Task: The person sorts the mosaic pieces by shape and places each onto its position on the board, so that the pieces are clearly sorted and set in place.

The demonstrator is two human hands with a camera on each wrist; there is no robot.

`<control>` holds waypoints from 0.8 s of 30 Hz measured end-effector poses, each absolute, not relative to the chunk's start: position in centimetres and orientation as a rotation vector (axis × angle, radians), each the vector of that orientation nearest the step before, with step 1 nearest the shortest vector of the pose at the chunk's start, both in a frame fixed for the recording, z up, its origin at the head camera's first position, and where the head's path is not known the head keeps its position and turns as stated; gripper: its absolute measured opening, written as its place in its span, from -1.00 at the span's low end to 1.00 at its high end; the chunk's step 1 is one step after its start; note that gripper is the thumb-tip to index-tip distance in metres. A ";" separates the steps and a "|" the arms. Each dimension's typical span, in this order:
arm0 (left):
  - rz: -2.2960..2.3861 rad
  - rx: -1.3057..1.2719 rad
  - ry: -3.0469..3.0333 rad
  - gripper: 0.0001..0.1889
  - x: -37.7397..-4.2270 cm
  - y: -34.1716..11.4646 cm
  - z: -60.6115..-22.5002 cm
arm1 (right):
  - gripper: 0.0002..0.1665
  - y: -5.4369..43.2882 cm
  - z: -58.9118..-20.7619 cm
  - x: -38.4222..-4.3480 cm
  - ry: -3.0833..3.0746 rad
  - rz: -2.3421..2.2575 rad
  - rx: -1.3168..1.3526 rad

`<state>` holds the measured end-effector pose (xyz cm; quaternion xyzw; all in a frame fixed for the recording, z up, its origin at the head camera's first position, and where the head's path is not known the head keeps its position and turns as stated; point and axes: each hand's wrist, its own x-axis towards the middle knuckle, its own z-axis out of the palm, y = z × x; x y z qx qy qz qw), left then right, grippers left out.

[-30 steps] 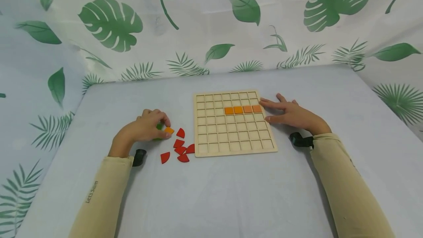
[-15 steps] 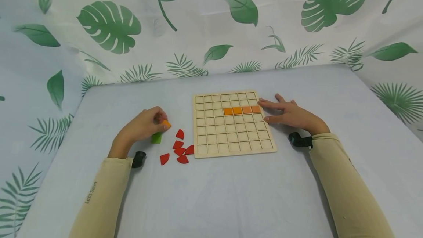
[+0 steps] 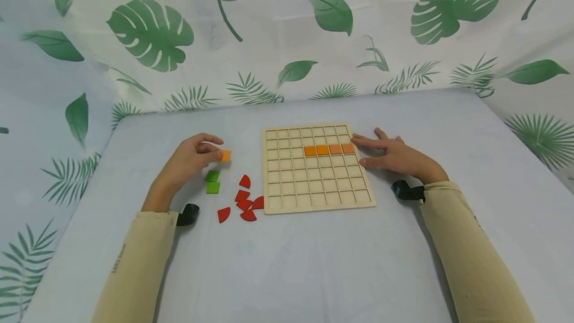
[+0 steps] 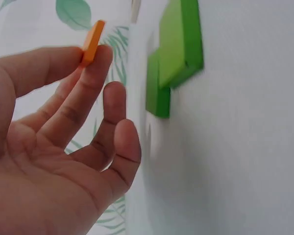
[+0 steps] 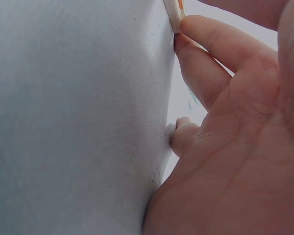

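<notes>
Between thumb and a fingertip, my left hand point(image 3: 190, 156) pinches an orange square tile point(image 3: 226, 155), raised off the table in the left wrist view, where the tile point(image 4: 93, 43) shows edge-on. Below that hand lie two green tiles point(image 3: 213, 187), one behind the other. My right hand point(image 3: 396, 157) rests at the right edge of the wooden grid board point(image 3: 314, 209), fingers spread and fingertips at its rim. In one row of the board sit two orange tiles point(image 3: 316, 150) and, to their right, two paler orange tiles point(image 3: 342, 149).
Several red quarter-circle pieces point(image 3: 242, 195) lie between the green tiles and the board, one against the board's left edge. A white cloth point(image 3: 309, 268) covers the table. Behind it hangs a leaf-printed backdrop point(image 3: 251, 44).
My left hand has lifted the orange tile and carried it away from the green tiles toward the back of the table, uncovering both green tiles. The right hand stays put.
</notes>
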<state>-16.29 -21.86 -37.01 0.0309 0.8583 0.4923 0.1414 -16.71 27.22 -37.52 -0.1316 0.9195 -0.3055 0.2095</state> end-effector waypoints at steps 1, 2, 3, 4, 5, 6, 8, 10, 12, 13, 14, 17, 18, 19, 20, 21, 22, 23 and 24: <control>1.454 0.086 2.467 -0.61 -16.3 -21.8 -36.9 | -0.08 27.3 -37.5 -16.7 2.560 -0.845 -0.366; 1.488 0.076 2.456 -0.62 -16.4 -21.7 -36.9 | -0.08 27.3 -37.4 -16.7 2.562 -0.840 -0.364; 1.520 0.070 2.444 -0.62 -16.4 -21.6 -36.8 | -0.08 27.3 -37.4 -16.7 2.565 -0.837 -0.367; 1.555 0.061 2.429 -0.62 -16.4 -21.6 -36.7 | -0.09 27.3 -37.4 -16.7 2.567 -0.834 -0.366; 1.587 0.052 2.415 -0.63 -16.4 -21.5 -36.6 | -0.09 27.4 -37.3 -16.7 2.569 -0.835 -0.368; 1.620 0.043 2.398 -0.62 -16.5 -21.4 -36.4 | -0.09 27.4 -37.3 -16.7 2.568 -0.838 -0.365; 1.689 0.023 2.362 -0.62 -16.6 -21.1 -36.0 | -0.08 27.5 -37.2 -16.7 2.566 -0.846 -0.363; 1.754 0.024 2.337 -0.61 -16.7 -20.8 -35.6 | -0.09 27.5 -37.2 -16.7 2.564 -0.854 -0.366; 1.814 0.038 2.323 -0.60 -16.9 -20.3 -35.1 | -0.09 27.6 -37.2 -16.6 2.564 -0.858 -0.370; 1.854 0.046 2.311 -0.60 -17.0 -20.1 -34.8 | -0.09 27.6 -37.2 -16.6 2.564 -0.860 -0.372; 1.894 0.051 2.299 -0.61 -17.2 -19.8 -34.6 | -0.09 27.6 -37.2 -16.6 2.564 -0.863 -0.375; 2.062 0.055 2.219 -0.66 -17.5 -19.0 -33.7 | -0.08 27.6 -37.4 -16.6 2.561 -0.867 -0.374; 2.136 0.064 2.173 -0.69 -17.7 -18.8 -33.4 | -0.08 27.6 -37.4 -16.6 2.558 -0.870 -0.372; 2.204 0.067 2.129 -0.73 -17.8 -18.6 -33.1 | -0.08 27.6 -37.5 -16.6 2.556 -0.875 -0.376; 2.263 0.075 2.090 -0.75 -17.8 -18.4 -32.8 | -0.08 27.6 -37.5 -16.6 2.557 -0.876 -0.380; 2.320 0.087 2.050 -0.79 -17.9 -18.2 -32.6 | -0.09 27.5 -37.6 -16.6 2.557 -0.876 -0.385; 2.366 0.102 2.014 -0.81 -18.0 -18.0 -32.4 | -0.09 27.5 -37.6 -16.6 2.559 -0.878 -0.392; 2.400 0.110 1.990 -0.82 -18.0 -17.9 -32.3 | -0.10 27.5 -37.6 -16.6 2.562 -0.876 -0.398; 2.423 0.118 1.976 -0.82 -18.1 -17.7 -32.2 | -0.09 27.5 -37.6 -16.6 2.562 -0.875 -0.403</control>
